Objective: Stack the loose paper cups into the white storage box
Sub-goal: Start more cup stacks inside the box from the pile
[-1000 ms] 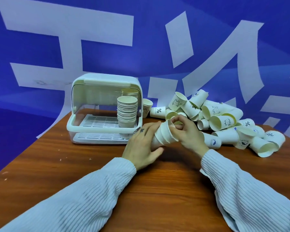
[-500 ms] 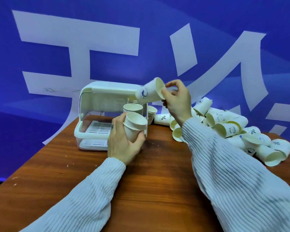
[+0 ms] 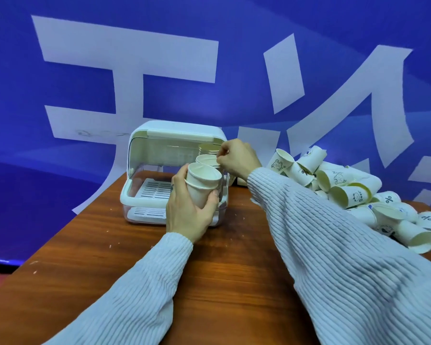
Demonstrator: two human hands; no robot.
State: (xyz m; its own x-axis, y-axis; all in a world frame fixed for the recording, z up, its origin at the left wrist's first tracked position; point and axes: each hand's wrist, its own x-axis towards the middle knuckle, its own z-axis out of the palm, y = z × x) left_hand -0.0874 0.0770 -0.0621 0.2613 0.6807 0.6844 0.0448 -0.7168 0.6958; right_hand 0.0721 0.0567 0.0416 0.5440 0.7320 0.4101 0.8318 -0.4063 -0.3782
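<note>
The white storage box (image 3: 144, 192) stands open on the wooden table, with a slatted rack inside. My left hand (image 3: 188, 210) grips two nested paper cups (image 3: 203, 183) upright, just in front of the box's right side. My right hand (image 3: 237, 155) is inside the box opening and pinches the rim of the top cup of a cup stack (image 3: 205, 159) standing at the box's right end. Another stack (image 3: 208, 148) shows behind it. A pile of loose paper cups (image 3: 346, 185) lies on the table to the right.
The brown table (image 3: 85, 245) carries small white specks. A blue backdrop with large white shapes hangs behind. My right sleeve crosses in front of the loose pile.
My right hand brought its cup down from above the box onto the stack inside. My left hand stayed by the box with its nested cups.
</note>
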